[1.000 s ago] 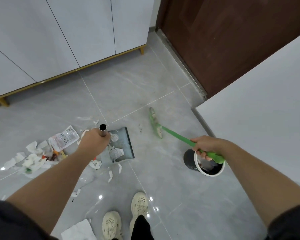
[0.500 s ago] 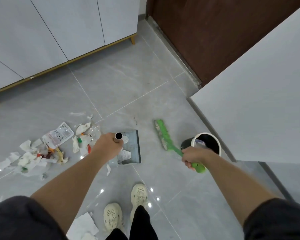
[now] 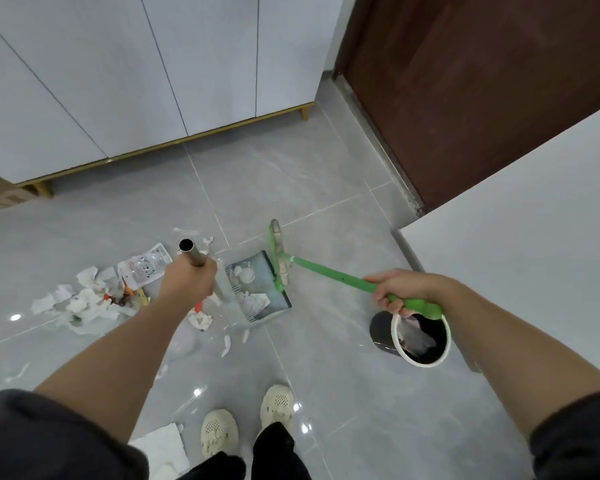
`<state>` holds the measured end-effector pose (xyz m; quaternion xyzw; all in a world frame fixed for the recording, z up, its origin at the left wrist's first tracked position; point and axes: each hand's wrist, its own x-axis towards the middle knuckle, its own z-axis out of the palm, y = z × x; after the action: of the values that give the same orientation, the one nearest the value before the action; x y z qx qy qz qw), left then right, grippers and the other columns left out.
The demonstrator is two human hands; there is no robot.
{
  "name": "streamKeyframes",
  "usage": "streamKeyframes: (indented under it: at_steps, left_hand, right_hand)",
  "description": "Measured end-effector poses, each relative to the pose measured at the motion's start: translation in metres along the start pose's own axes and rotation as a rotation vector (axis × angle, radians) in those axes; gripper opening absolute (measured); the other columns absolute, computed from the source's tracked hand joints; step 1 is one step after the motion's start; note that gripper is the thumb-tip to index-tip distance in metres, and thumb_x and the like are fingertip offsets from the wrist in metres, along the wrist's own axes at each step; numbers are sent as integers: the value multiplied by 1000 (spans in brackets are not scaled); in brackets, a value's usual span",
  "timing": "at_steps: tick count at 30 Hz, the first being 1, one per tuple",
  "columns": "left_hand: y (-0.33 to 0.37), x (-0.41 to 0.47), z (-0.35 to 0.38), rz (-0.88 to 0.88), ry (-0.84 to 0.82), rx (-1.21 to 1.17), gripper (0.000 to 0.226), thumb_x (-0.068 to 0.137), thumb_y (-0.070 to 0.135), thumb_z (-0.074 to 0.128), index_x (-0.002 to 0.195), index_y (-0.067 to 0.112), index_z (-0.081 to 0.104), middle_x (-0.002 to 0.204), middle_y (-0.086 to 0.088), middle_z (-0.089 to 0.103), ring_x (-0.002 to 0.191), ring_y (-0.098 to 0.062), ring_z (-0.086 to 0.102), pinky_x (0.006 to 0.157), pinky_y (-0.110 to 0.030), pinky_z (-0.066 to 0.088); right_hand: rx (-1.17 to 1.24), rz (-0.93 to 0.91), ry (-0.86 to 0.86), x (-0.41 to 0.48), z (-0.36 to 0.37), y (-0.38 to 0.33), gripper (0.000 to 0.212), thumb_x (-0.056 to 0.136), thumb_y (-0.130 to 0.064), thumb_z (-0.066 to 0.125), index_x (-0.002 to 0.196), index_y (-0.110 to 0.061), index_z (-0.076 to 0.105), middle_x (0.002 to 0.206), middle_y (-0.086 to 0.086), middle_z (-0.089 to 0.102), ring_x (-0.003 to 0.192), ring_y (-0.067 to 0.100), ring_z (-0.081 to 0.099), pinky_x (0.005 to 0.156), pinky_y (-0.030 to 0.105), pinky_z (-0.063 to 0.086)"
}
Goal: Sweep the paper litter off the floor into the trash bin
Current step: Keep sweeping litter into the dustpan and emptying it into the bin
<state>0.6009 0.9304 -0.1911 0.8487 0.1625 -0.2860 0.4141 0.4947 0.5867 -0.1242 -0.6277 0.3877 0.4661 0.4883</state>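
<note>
L grip [image 3: 187, 281] curled round dustpan [image 3: 262, 271] pole; R grip [image 3: 401, 289] curled round green broom [image 3: 326, 271], head at dustpan rim

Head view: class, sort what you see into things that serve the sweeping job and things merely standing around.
For the job: green broom, in the right hand; dustpan, its handle in the left hand; paper litter; trash bin.
Just there: white cabinet; brown door; cardboard box; shoes.
</note>
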Motion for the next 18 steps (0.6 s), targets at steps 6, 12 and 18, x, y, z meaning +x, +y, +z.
streamKeyframes:
  at_steps: [6,12,18]
  left_hand:
    - [-13,10,-63,14,118,-13,31,87,23,46,77,1,66,70,-20,71,71,-36,70,76,-51,59]
    - [-37,58,-136,23,189,4,35,78,35,44,73,9,67,67,-14,71,71,-37,70,71,-51,60]
    - [-56,107,-208,49,160,-33,23,81,29,51,68,19,67,66,-14,71,71,-39,70,68,-56,60]
  right_hand:
    - [-170,-89,132,25,42,-69,51,91,4,37,142,-2,35,62,6,40,34,9,34,34,16,27]
    - [-555,-33,255,69,95,-138,36,89,1,34,122,-5,49,68,12,47,50,20,45,42,21,37]
    - [-826,-17,395,119,171,-205,37,91,-5,40,126,0,51,78,13,60,68,27,61,60,31,52]
